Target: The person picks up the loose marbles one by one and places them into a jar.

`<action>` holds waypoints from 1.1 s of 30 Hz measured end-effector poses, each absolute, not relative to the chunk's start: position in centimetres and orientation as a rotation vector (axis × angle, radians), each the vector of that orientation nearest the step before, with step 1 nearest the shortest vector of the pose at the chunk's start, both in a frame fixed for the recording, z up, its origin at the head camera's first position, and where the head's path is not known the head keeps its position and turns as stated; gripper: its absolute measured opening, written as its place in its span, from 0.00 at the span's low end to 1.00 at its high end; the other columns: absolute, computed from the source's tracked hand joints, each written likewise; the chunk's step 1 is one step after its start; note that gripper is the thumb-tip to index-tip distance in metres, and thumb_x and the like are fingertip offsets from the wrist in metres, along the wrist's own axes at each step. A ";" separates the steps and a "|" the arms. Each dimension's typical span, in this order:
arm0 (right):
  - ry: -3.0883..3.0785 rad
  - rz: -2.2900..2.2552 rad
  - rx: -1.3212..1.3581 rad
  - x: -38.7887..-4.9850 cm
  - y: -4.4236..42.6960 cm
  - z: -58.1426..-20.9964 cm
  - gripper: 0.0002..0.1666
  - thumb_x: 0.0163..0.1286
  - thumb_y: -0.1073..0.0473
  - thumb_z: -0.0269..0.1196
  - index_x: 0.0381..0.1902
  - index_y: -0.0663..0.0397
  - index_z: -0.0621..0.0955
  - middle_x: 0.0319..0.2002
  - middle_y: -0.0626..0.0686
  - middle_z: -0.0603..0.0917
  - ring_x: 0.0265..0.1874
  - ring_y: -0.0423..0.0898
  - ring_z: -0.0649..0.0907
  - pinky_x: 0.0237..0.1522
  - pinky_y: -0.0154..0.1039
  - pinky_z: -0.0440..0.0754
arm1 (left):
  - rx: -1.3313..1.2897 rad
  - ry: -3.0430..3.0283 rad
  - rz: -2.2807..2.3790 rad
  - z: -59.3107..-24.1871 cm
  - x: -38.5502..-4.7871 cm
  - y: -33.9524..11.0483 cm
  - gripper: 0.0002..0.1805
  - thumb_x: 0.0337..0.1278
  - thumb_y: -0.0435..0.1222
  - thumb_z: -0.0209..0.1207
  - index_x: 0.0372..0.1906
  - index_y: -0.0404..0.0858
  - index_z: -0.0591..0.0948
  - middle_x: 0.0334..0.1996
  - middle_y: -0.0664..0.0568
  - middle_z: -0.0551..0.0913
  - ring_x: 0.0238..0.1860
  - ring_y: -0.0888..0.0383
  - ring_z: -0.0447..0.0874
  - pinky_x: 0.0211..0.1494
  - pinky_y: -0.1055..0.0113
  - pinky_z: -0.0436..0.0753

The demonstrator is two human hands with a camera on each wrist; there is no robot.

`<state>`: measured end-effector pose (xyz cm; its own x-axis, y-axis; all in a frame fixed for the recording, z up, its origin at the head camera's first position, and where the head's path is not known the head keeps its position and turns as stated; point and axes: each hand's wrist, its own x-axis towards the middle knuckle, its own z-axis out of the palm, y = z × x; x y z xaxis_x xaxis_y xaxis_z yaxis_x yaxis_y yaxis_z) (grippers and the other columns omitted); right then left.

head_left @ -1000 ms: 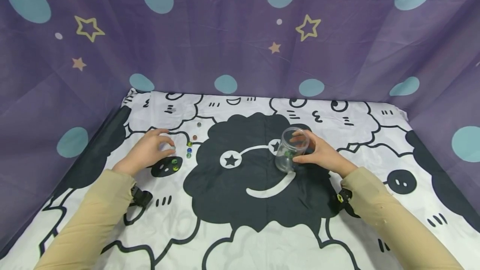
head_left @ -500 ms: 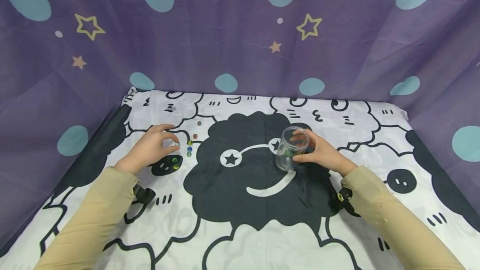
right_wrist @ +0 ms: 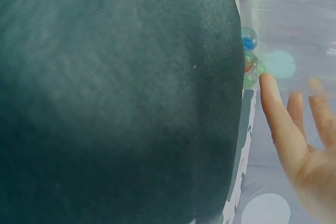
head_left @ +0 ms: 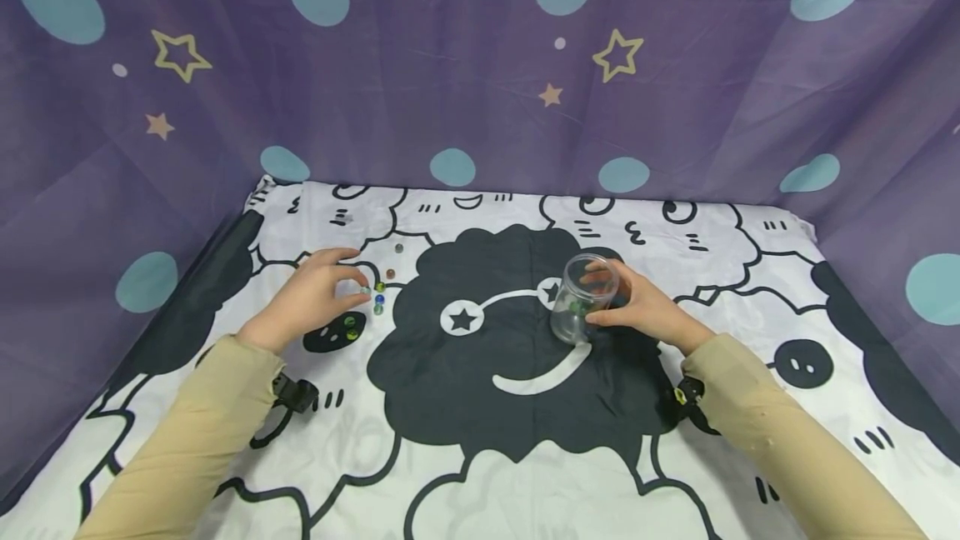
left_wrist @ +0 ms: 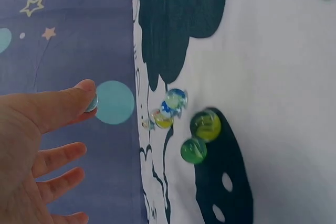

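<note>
Between thumb and index finger, my left hand (head_left: 311, 300) pinches a pale clear marble (left_wrist: 92, 103), raised off the cloth at the left. Its other fingers are spread apart in the left wrist view. Just right of that hand lie several loose glass marbles, among them a blue marble (head_left: 379, 300). Two green-yellow marbles, one of them this yellowish marble (left_wrist: 206, 125), rest on a black printed patch. My right hand (head_left: 651, 307) holds a clear plastic jar (head_left: 567, 325) by its side, standing slightly tilted on the cloth. Several marbles, including a blue-cored marble (right_wrist: 249, 39), sit at the jar's bottom.
A white cloth (head_left: 517, 498) with black cartoon sheep covers the table. Behind it and at both sides hangs a purple curtain (head_left: 450, 90) with stars and dots. A brown marble (head_left: 390, 273) and a grey marble (head_left: 399, 248) lie farther back.
My left hand has moved to the right with the pinched marble, toward the row of loose marbles. The right hand and the jar have stayed in place.
</note>
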<state>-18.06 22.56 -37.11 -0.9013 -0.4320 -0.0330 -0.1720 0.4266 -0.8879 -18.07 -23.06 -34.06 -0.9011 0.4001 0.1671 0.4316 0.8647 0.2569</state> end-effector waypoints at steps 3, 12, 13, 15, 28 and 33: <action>2.428 -1.464 -0.528 -18.1 22.6 -37.1 0.43 0.57 0.60 0.70 0.67 0.59 0.62 0.62 0.62 0.71 0.63 0.60 0.69 0.59 0.57 0.72 | -0.660 -2.922 -0.459 -34.0 -18.0 -22.6 0.08 0.51 0.37 0.67 0.35 0.37 0.86 0.61 0.32 0.70 0.64 0.35 0.64 0.66 0.39 0.63; 2.426 -1.476 -0.528 -18.2 22.6 -37.2 0.42 0.57 0.61 0.70 0.66 0.58 0.63 0.62 0.62 0.71 0.63 0.60 0.69 0.60 0.57 0.70 | -0.662 -2.931 -0.565 -34.3 -18.2 -20.5 0.08 0.53 0.38 0.66 0.36 0.38 0.85 0.64 0.36 0.68 0.66 0.36 0.62 0.68 0.40 0.62; 2.425 -1.476 -0.527 -18.2 22.6 -37.2 0.42 0.57 0.61 0.70 0.66 0.58 0.63 0.62 0.62 0.71 0.63 0.60 0.69 0.60 0.57 0.71 | -0.664 -2.929 -0.571 -34.4 -18.3 -20.3 0.08 0.53 0.38 0.66 0.36 0.38 0.85 0.64 0.36 0.68 0.66 0.36 0.62 0.68 0.40 0.62; 2.426 -1.474 -0.526 -18.2 22.6 -37.2 0.42 0.57 0.61 0.70 0.66 0.59 0.63 0.62 0.62 0.71 0.63 0.60 0.69 0.60 0.56 0.70 | -0.667 -2.926 -0.576 -34.4 -18.2 -19.9 0.09 0.53 0.38 0.66 0.37 0.38 0.85 0.64 0.36 0.68 0.66 0.36 0.61 0.68 0.40 0.62; 2.435 -1.468 -0.530 -18.1 22.6 -37.2 0.42 0.57 0.61 0.69 0.66 0.60 0.63 0.62 0.62 0.71 0.61 0.60 0.71 0.58 0.55 0.73 | -0.756 -2.864 -0.609 -34.3 -18.3 -16.4 0.09 0.52 0.40 0.67 0.37 0.41 0.85 0.64 0.38 0.69 0.66 0.39 0.62 0.67 0.44 0.66; 2.434 -1.472 -0.531 -18.0 22.6 -37.2 0.42 0.57 0.61 0.70 0.66 0.60 0.63 0.62 0.62 0.71 0.62 0.59 0.70 0.59 0.56 0.72 | -0.806 -2.826 -0.650 -34.0 -18.3 -14.9 0.09 0.51 0.39 0.68 0.37 0.40 0.86 0.63 0.40 0.70 0.66 0.41 0.64 0.68 0.47 0.66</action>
<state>-18.03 22.61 -37.23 -0.9030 -0.4291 -0.0225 -0.1795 0.4242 -0.8876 -18.31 -14.91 -34.03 -0.8487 0.4721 0.2385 0.5288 0.7646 0.3685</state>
